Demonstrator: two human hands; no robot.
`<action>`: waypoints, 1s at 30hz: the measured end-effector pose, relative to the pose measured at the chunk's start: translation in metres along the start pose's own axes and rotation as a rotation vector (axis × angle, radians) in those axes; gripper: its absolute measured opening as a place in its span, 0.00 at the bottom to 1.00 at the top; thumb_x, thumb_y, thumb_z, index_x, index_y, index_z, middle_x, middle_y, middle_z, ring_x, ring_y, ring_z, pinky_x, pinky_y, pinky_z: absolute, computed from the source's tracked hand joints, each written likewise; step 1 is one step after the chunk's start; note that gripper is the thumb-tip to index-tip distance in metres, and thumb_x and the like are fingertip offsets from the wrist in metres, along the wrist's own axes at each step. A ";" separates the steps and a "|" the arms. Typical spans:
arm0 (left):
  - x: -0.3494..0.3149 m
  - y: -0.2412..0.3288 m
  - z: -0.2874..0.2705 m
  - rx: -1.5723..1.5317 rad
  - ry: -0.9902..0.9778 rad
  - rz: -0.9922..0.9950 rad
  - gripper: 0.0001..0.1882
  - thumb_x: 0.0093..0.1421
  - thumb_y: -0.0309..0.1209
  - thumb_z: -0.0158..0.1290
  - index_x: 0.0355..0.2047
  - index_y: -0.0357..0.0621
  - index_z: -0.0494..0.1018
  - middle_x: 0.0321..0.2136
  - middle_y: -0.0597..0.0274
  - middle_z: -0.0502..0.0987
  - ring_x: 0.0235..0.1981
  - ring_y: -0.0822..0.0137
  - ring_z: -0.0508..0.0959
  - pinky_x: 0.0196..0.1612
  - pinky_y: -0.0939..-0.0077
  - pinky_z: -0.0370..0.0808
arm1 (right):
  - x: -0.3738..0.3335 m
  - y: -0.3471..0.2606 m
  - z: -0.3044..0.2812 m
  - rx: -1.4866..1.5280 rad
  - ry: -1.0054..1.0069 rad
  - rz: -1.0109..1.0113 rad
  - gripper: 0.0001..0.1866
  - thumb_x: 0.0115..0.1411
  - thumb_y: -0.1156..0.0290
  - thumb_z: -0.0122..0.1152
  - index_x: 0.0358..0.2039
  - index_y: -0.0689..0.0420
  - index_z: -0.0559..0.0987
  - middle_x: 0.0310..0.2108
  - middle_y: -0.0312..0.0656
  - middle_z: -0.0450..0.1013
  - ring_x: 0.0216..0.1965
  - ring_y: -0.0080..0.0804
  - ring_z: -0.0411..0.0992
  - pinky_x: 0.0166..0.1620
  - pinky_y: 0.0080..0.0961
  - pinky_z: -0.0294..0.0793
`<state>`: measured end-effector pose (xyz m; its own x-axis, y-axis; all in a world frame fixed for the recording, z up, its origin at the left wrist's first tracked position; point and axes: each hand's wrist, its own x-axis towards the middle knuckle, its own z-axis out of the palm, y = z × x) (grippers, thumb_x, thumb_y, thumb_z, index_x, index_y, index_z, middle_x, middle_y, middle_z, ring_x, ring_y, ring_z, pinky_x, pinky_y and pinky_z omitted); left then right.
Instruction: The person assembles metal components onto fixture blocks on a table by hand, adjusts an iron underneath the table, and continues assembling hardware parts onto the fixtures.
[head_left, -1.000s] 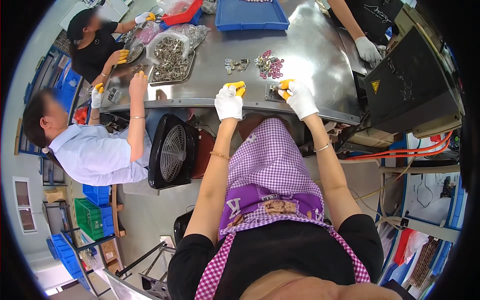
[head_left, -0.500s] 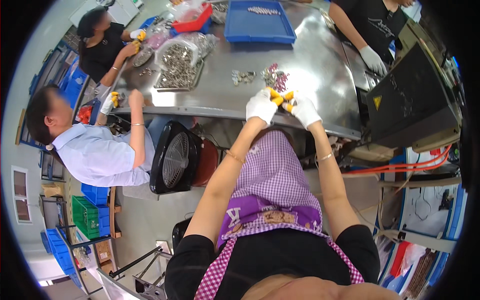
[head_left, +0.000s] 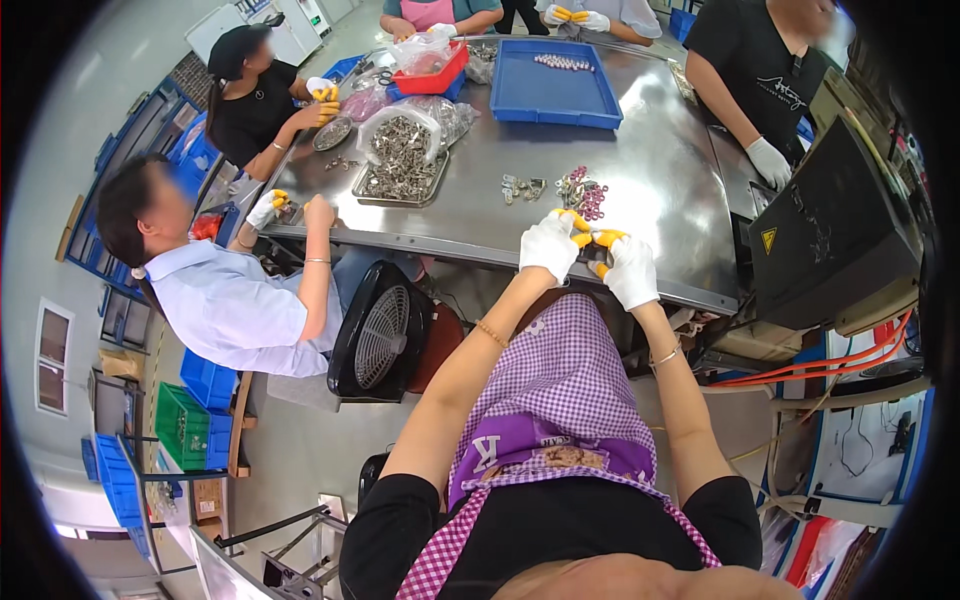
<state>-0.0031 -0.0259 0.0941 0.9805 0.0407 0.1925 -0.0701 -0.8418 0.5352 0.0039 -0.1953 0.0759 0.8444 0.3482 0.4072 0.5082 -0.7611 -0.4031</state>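
Note:
My left hand [head_left: 549, 247], in a white glove with yellow fingertips, is closed in a pinch at the near edge of the metal table [head_left: 455, 215]. Close beside it, my right hand [head_left: 629, 270] wears the same kind of glove, its fingers also pinched together. Whatever lies between the fingertips is too small and covered to make out. Just beyond my hands is a loose pile of small pink and silver metal parts [head_left: 582, 193]. A smaller cluster of silver parts [head_left: 523, 189] lies to its left.
A tray heaped with metal parts [head_left: 400, 155] stands left, near a red bin [head_left: 430, 72]. Farther back sits a blue tray [head_left: 552, 95] holding a few small parts. A black machine box [head_left: 835, 225] flanks the right side. Co-workers sit left; others are across and right.
The whole view has shifted, so the table and its contents appear lower and farther right, and more people show at the far side. My hands remain pinched close together at the table edge.

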 end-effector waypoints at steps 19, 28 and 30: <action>0.015 -0.091 0.004 0.005 0.423 -0.346 0.16 0.56 0.43 0.54 0.44 0.58 0.74 0.38 0.61 0.74 0.32 0.55 0.77 0.39 0.64 0.73 | 0.050 0.114 -0.036 -0.413 0.230 0.623 0.17 0.53 0.64 0.61 0.45 0.49 0.75 0.41 0.42 0.74 0.35 0.42 0.74 0.42 0.35 0.73; 0.054 -0.110 -0.006 0.296 0.206 -0.372 0.15 0.55 0.45 0.54 0.40 0.54 0.73 0.35 0.58 0.75 0.30 0.53 0.77 0.37 0.63 0.73 | 0.046 0.114 -0.032 -0.387 0.274 0.569 0.20 0.53 0.61 0.61 0.46 0.52 0.74 0.39 0.42 0.74 0.35 0.43 0.75 0.41 0.35 0.74; 0.053 -0.109 -0.008 0.230 0.221 -0.391 0.15 0.55 0.44 0.54 0.40 0.54 0.73 0.34 0.59 0.75 0.29 0.54 0.77 0.36 0.63 0.73 | 0.044 0.117 -0.034 -0.383 0.261 0.584 0.19 0.54 0.62 0.61 0.46 0.51 0.74 0.39 0.42 0.74 0.36 0.43 0.75 0.41 0.35 0.74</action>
<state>0.0549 0.0722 0.0530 0.8611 0.4688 0.1970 0.3614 -0.8367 0.4116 0.0948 -0.2873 0.0746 0.8669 -0.2767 0.4146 -0.1464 -0.9365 -0.3188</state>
